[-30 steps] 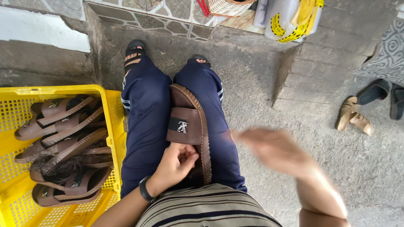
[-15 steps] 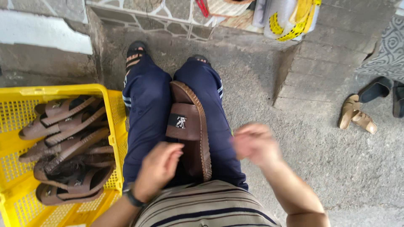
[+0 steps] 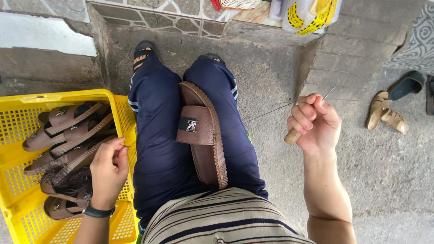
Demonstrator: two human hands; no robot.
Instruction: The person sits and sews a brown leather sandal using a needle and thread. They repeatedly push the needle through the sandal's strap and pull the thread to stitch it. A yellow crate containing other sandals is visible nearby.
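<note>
Brown sandal (image 3: 202, 133) resting on the lap
Right hand (image 3: 315, 122) at 3 o'clock fists a wooden-handled awl (image 3: 293, 134); left hand (image 3: 108, 169) pinches thread by the yellow crate (image 3: 18, 106).

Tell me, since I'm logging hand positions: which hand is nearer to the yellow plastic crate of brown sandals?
Left. The left hand hovers over the yellow plastic crate at its near edge. The right hand, gripping a wooden-handled awl, is raised far across the lap.

Bare concrete floor (image 3: 280, 77) lies open ahead; the yellow crate (image 3: 13, 212) of brown sandals (image 3: 68, 135) crowds the left side.
</note>
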